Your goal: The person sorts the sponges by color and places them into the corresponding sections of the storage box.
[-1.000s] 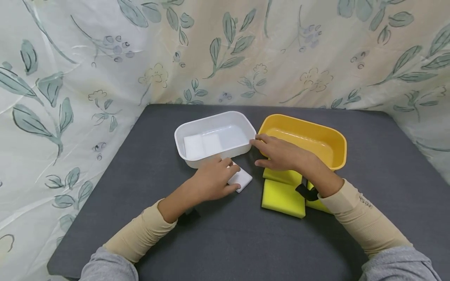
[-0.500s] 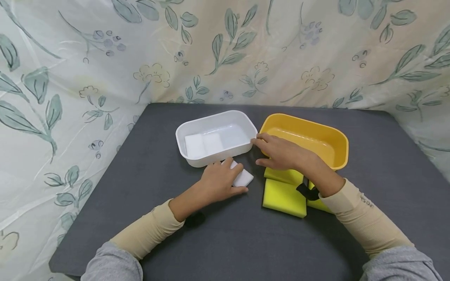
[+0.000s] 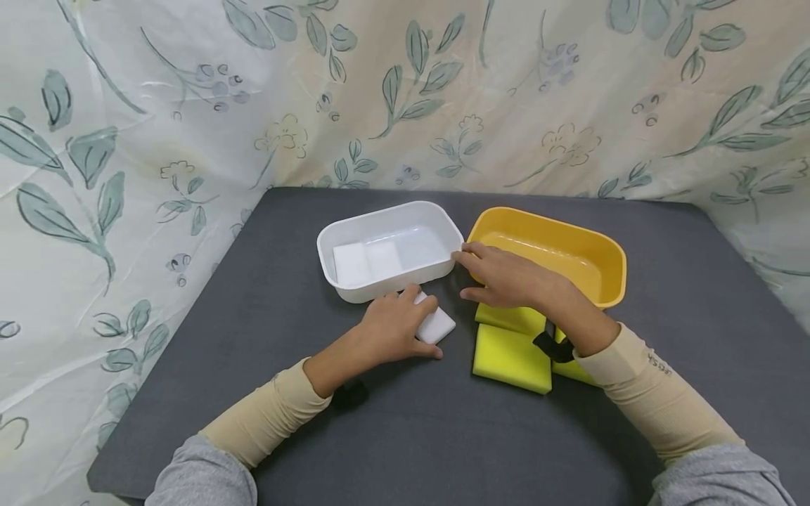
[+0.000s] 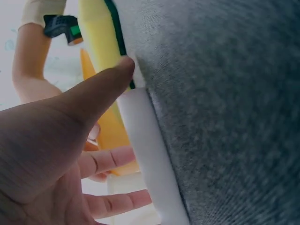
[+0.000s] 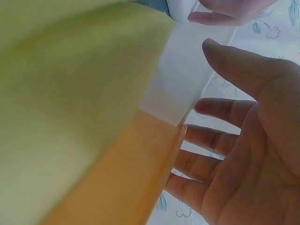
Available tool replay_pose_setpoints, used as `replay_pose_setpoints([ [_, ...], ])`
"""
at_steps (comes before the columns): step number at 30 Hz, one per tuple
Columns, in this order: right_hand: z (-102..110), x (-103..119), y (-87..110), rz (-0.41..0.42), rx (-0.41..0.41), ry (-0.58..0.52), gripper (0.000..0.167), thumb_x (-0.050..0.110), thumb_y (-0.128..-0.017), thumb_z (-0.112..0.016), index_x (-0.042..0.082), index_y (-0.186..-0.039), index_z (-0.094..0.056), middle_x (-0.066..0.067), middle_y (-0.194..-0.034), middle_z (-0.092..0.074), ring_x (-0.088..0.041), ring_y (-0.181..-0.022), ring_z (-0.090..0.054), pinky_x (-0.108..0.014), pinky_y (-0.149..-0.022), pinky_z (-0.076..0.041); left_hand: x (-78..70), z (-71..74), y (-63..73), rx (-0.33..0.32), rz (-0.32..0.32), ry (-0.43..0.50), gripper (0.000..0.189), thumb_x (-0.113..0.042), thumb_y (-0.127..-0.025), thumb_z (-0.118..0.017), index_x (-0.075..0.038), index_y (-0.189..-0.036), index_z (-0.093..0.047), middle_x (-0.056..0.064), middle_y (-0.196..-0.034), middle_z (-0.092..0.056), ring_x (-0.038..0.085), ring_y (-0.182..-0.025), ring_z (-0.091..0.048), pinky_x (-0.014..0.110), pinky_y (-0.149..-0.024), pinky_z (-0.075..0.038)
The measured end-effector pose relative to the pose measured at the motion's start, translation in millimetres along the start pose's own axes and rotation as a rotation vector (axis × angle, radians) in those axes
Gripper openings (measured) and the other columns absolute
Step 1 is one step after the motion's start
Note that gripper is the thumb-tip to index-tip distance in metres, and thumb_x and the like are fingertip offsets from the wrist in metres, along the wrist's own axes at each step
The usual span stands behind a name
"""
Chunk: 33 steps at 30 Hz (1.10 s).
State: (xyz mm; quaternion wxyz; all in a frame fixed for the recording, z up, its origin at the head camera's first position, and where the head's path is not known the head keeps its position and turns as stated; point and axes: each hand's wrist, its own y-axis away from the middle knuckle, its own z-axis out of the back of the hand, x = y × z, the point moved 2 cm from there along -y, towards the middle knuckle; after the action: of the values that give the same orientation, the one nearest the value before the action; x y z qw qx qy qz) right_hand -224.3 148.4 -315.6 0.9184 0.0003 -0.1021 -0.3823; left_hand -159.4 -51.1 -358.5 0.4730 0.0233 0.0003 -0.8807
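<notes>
A white sponge (image 3: pixel 436 328) lies on the dark table in front of the white bin (image 3: pixel 436 269). My left hand (image 3: pixel 395 327) is over it, partly covering it. In the left wrist view, straight fingers reach the side of the sponge, and the thumb (image 4: pixel 110 82) stands apart beyond its end. Two more white pieces (image 3: pixel 367 263) lie side by side inside the white bin. My right hand (image 3: pixel 503 277) hovers with relaxed fingers at the near left rim of the yellow bin (image 3: pixel 569 263), fingertips close to where the two bins meet. Nothing is in its grasp.
Several yellow sponges (image 3: pixel 512 357) lie in front of the yellow bin, partly under the right forearm. One shows a dark green scouring layer (image 4: pixel 118 30) in the left wrist view. A floral curtain (image 3: pixel 405 98) hangs behind the table (image 3: pixel 430 436).
My left hand has shifted a little right and covers more of the white sponge; its thumb has since drawn slightly towards me. The right hand keeps its place at the bins' rims.
</notes>
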Motion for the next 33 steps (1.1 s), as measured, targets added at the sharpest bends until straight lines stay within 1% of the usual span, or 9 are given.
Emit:
replay_pose_setpoints([
  [4,1,0,-1.0,-0.011,0.008,-0.004,0.069,0.028,-0.094,-0.073,-0.001,-0.149,-0.043,-0.026,-0.146,-0.043,-0.04,-0.124,-0.052,-0.052,-0.102,-0.045,2.3,0.1,-1.7,-0.007,-0.013,-0.004,0.067,-0.065,-0.077,-0.077,-0.019,-0.124,-0.059,0.011,-0.121,-0.054,0.024,-0.083,-0.058,0.036,-0.065,-0.05],
  [8,3,0,-3.7,-0.026,0.014,-0.018,0.069,0.028,-0.094,-0.073,-0.001,-0.148,-0.043,-0.025,-0.145,-0.044,-0.039,-0.123,-0.053,-0.051,-0.101,-0.046,7.3,3.9,-4.4,-0.028,-0.053,0.017,0.061,-0.06,-0.079,-0.077,-0.021,-0.123,-0.061,0.008,-0.126,-0.055,0.024,-0.092,-0.059,0.036,-0.071,-0.05],
  [10,4,0,-4.9,-0.032,0.015,-0.021,0.069,0.028,-0.094,-0.074,-0.001,-0.148,-0.043,-0.025,-0.145,-0.044,-0.038,-0.123,-0.053,-0.05,-0.101,-0.046,9.0,7.5,-5.1,-0.046,-0.083,0.036,0.059,-0.058,-0.08,-0.077,-0.021,-0.124,-0.062,0.007,-0.129,-0.055,0.024,-0.099,-0.058,0.035,-0.075,-0.05],
  [13,5,0,-7.5,-0.036,0.011,-0.019,0.068,0.028,-0.093,-0.074,-0.001,-0.148,-0.044,-0.025,-0.144,-0.045,-0.038,-0.122,-0.054,-0.05,-0.1,-0.047,11.0,15.8,-5.3,-0.09,-0.141,0.061,0.056,-0.053,-0.081,-0.077,-0.02,-0.123,-0.062,0.007,-0.13,-0.055,0.024,-0.106,-0.056,0.035,-0.084,-0.049],
  [18,7,0,-13.3,-0.034,0.0,-0.007,0.067,0.027,-0.093,-0.075,-0.001,-0.146,-0.046,-0.024,-0.142,-0.047,-0.037,-0.119,-0.055,-0.049,-0.098,-0.049,15.6,32.3,-3.7,-0.161,-0.204,0.117,0.055,-0.047,-0.081,-0.079,-0.018,-0.124,-0.062,0.009,-0.138,-0.053,0.026,-0.12,-0.052,0.039,-0.101,-0.044],
  [21,7,0,-12.2,-0.021,-0.012,-0.009,0.066,0.025,-0.092,-0.076,-0.001,-0.145,-0.047,-0.024,-0.141,-0.048,-0.037,-0.117,-0.056,-0.049,-0.097,-0.049,14.7,37.5,-2.7,-0.195,-0.218,0.133,0.054,-0.045,-0.081,-0.079,-0.017,-0.124,-0.062,0.011,-0.142,-0.05,0.03,-0.126,-0.049,0.041,-0.104,-0.042],
  [26,6,0,-11.1,0.003,-0.031,-0.005,0.064,0.022,-0.092,-0.076,-0.002,-0.144,-0.047,-0.025,-0.139,-0.049,-0.037,-0.113,-0.057,-0.048,-0.095,-0.05,16.9,38.5,-5.6,-0.252,-0.226,0.141,0.052,-0.04,-0.081,-0.08,-0.016,-0.123,-0.062,0.013,-0.144,-0.049,0.031,-0.13,-0.046,0.041,-0.106,-0.041],
  [29,7,1,-10.7,0.009,-0.033,-0.001,0.064,0.022,-0.093,-0.075,-0.003,-0.144,-0.047,-0.025,-0.139,-0.049,-0.037,-0.113,-0.057,-0.048,-0.095,-0.05,19.1,37.1,-8.2,-0.257,-0.219,0.134,0.052,-0.038,-0.081,-0.081,-0.016,-0.124,-0.062,0.013,-0.144,-0.049,0.03,-0.132,-0.044,0.042,-0.107,-0.04],
  [33,7,0,-10.5,0.008,-0.03,0.0,0.064,0.023,-0.093,-0.074,-0.003,-0.144,-0.047,-0.025,-0.139,-0.048,-0.037,-0.114,-0.057,-0.048,-0.096,-0.05,21.9,35.2,-11.8,-0.244,-0.218,0.137,0.051,-0.035,-0.081,-0.081,-0.015,-0.125,-0.062,0.014,-0.145,-0.048,0.031,-0.135,-0.042,0.042,-0.109,-0.038],
])
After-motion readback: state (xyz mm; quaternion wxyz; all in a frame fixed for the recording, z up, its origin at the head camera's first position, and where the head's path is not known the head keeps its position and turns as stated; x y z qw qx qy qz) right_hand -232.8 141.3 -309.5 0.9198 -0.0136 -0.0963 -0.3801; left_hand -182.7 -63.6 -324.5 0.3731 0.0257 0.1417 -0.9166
